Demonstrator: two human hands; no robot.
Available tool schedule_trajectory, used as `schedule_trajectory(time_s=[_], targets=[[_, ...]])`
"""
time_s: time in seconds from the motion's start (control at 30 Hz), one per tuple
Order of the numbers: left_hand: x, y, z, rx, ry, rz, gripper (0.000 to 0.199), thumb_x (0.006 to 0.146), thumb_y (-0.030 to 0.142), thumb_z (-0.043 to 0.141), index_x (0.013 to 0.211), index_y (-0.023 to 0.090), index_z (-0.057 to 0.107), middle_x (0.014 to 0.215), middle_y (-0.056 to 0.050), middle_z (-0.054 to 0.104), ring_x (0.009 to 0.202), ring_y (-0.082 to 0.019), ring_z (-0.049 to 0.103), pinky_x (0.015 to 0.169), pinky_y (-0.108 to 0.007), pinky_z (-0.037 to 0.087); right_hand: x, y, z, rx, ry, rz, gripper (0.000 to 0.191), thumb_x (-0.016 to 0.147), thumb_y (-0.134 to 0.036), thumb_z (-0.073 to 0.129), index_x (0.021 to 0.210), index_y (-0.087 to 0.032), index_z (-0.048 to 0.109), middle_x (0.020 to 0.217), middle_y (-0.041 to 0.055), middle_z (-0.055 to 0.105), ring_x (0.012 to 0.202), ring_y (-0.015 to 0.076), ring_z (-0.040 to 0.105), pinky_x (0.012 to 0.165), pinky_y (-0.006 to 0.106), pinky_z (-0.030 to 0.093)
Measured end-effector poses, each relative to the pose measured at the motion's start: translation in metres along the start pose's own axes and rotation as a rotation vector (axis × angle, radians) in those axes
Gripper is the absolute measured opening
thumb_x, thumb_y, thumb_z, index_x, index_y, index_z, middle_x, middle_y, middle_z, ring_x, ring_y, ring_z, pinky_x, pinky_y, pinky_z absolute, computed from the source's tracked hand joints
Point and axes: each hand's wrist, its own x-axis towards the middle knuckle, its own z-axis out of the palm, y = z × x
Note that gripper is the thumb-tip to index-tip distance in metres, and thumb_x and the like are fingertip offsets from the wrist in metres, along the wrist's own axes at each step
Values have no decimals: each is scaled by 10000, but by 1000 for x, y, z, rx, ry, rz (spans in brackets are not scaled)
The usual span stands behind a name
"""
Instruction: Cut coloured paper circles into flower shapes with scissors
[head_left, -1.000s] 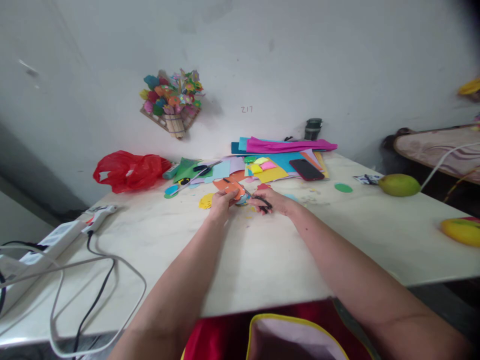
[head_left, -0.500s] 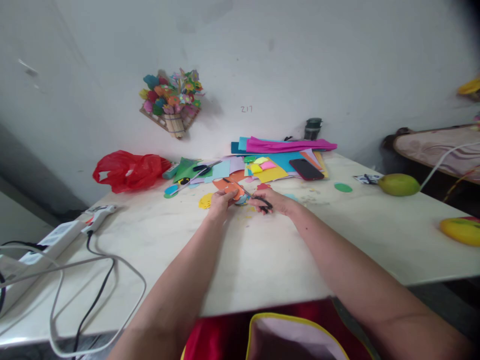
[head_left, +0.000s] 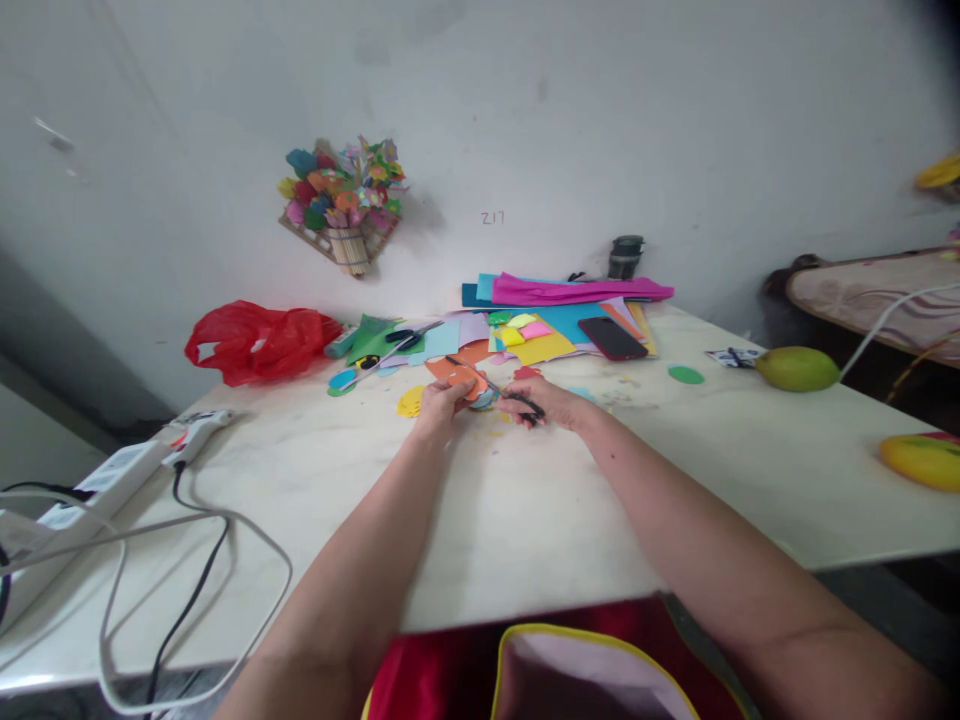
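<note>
My left hand point(head_left: 444, 402) pinches an orange piece of paper point(head_left: 466, 379) above the table. In my right hand point(head_left: 546, 402) is a pair of scissors point(head_left: 531, 408) with black handles, its blades pointing left to the orange paper's right edge. Whether the blades are apart I cannot tell. Below and beside my hands lie yellow paper cut-outs point(head_left: 410, 402), light blue pieces and small scraps. Just behind my right hand a red piece point(head_left: 527, 373) shows in part.
Coloured sheets point(head_left: 555, 340), a phone point(head_left: 613, 339) and a second pair of scissors point(head_left: 409, 337) lie at the back. A red plastic bag point(head_left: 259, 342) is at left, above a power strip point(head_left: 112, 482) with loose cables. A green mango point(head_left: 797, 369) sits at right.
Almost nothing differs. The orange paper and my hands have shifted only very slightly, with both grips kept.
</note>
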Motion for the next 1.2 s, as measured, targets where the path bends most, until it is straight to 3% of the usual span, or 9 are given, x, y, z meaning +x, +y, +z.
schedule_trajectory(time_s=[0.43, 0.67, 1.2], targets=[[1, 1, -3, 4, -10, 3, 251, 507, 249, 784, 701, 114, 700, 722, -81, 693, 659, -190, 640, 710, -332, 513, -3, -4, 1, 3, 7, 32, 280, 657, -377, 706, 691, -145, 552, 486, -47, 504, 347, 36, 431, 300, 140, 207], [0, 3, -2, -1, -21, -18, 216, 525, 227, 772, 696, 115, 700, 717, -64, 691, 641, -155, 627, 680, -279, 502, -6, -12, 3, 67, 10, 93, 258, 631, -317, 733, 683, -133, 560, 437, -70, 462, 339, 29, 391, 334, 148, 292], [-1, 5, 0, -34, -14, -17, 205, 533, 211, 765, 708, 120, 707, 750, -76, 703, 656, -160, 637, 662, -277, 512, 2, 1, -1, 93, -12, 24, 273, 656, -357, 712, 746, -117, 618, 467, -51, 492, 357, 32, 401, 350, 155, 318]])
